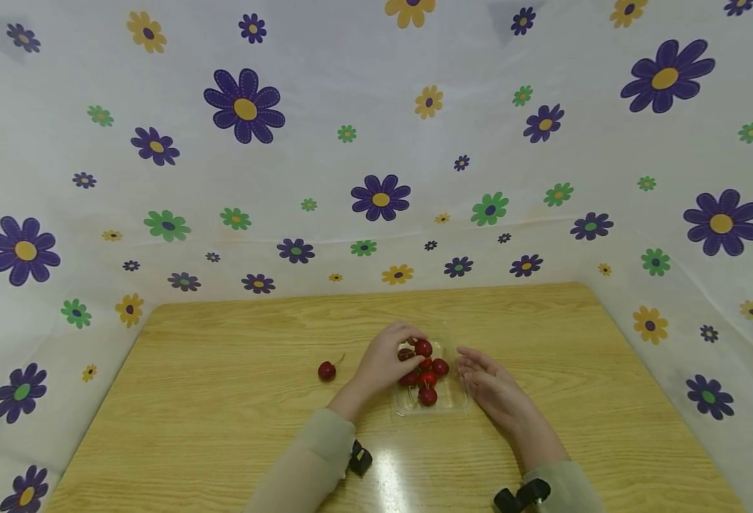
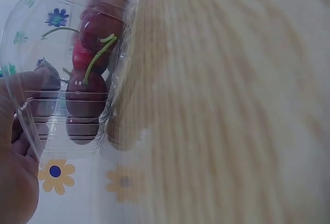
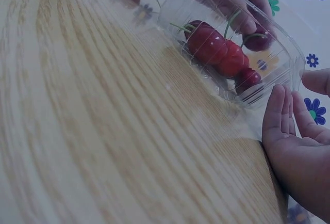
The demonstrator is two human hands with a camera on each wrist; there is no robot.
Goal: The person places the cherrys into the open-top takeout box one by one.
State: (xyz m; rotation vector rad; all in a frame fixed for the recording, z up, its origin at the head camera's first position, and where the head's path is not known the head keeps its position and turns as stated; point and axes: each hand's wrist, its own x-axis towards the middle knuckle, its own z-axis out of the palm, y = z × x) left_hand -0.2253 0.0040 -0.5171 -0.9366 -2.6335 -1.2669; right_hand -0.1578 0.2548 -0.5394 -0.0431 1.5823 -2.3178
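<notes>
A clear plastic box [image 1: 437,411] stands on the table with several dark red cherries [image 1: 427,396] inside, some with green stems. My left hand [image 1: 381,360] reaches over the box's left side, thumb and fingers pinching a cherry [image 1: 423,348] above the others. That cherry [image 3: 259,40] also shows by the fingertips in the right wrist view. Beside the right wall is my right hand [image 1: 499,393], its fingers fairly straight; in the right wrist view the fingertips [image 3: 278,97] are at the box's end wall. One stemmed cherry [image 1: 327,370] lies on the wood, left of my left hand.
The wooden table [image 1: 222,413] is bordered at the back and both sides by a white flower-printed sheet [image 1: 325,85]. A black strap mount [image 1: 360,458] sits on the left wrist, another [image 1: 522,494] on the right.
</notes>
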